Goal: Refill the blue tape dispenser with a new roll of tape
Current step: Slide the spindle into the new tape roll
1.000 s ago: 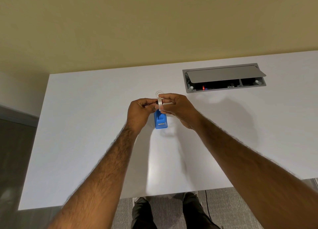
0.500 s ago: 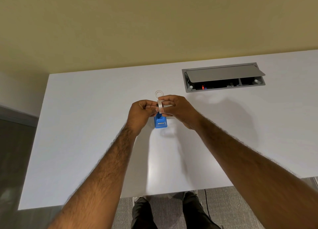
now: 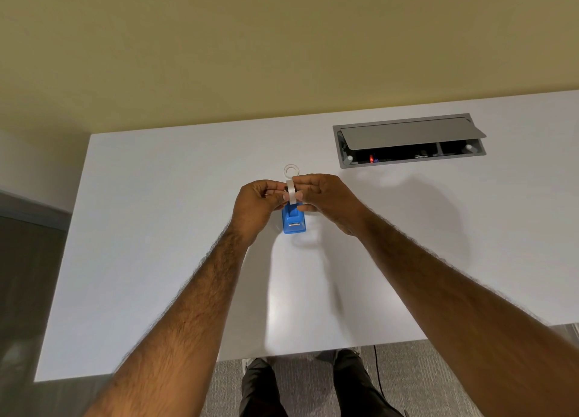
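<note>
Since a second ago your hands have barely shifted, staying over the blue dispenser [image 3: 294, 220] near the middle of the tabletop [image 3: 156, 228]. Your left hand [image 3: 255, 205] is curled closed, fingertips pinching the tape roll [image 3: 291, 192] on edge. Your right hand [image 3: 326, 198] pinches its other side. Just beyond, a white ring [image 3: 291, 170] lies flat; farther, toward the back edge, sits an open cable box [image 3: 409, 140].

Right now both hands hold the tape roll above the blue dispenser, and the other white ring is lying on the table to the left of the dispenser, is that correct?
Not quite: the head view shows the white ring lying beyond the blue dispenser, on its far side, not left. The left hand and right hand do hold the tape roll above it.
</note>
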A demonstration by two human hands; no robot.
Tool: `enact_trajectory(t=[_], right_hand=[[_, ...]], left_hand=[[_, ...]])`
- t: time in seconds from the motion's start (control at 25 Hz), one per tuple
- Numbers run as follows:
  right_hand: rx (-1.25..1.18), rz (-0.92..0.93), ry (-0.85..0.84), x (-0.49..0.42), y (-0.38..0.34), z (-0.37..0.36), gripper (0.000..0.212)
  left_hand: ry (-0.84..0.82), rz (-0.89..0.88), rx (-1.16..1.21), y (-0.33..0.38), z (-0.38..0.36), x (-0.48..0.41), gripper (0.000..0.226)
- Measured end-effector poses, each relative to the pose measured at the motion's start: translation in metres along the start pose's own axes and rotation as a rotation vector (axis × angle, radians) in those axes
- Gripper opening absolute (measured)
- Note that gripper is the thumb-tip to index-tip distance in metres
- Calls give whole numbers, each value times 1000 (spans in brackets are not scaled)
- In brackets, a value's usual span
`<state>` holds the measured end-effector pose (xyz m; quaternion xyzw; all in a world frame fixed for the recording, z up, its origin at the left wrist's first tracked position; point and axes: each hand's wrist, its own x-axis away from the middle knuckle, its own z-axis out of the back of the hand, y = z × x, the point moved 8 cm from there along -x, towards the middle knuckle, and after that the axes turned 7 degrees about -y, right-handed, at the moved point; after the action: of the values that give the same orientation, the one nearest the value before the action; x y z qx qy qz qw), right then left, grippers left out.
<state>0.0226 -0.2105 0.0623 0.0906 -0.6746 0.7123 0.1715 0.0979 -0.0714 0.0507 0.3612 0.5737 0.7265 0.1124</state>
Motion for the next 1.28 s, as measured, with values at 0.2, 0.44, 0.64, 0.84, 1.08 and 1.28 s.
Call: enact_trajectory(t=[0.2, 0.44, 0.64, 0.84, 1.08, 1.28], right_hand=[[288, 23, 117, -3, -4, 3, 38], [476, 16, 207, -4, -5, -1, 49], [607, 111, 159, -5, -14, -10, 55], [736, 109, 149, -19, -10, -8, 47], [787, 60, 156, -28, 22, -4, 45], [778, 74, 142, -35, 29, -11, 46]], left_hand=[[60, 18, -36, -3, 2, -2, 15], [30, 46, 12, -7, -2, -1, 14], [44, 65, 23, -10, -3, -6, 17], [56, 79, -36, -16, -2, -14, 17], [145, 105, -227, -43, 5, -17, 26], [145, 109, -218, -55, -1, -19, 25]])
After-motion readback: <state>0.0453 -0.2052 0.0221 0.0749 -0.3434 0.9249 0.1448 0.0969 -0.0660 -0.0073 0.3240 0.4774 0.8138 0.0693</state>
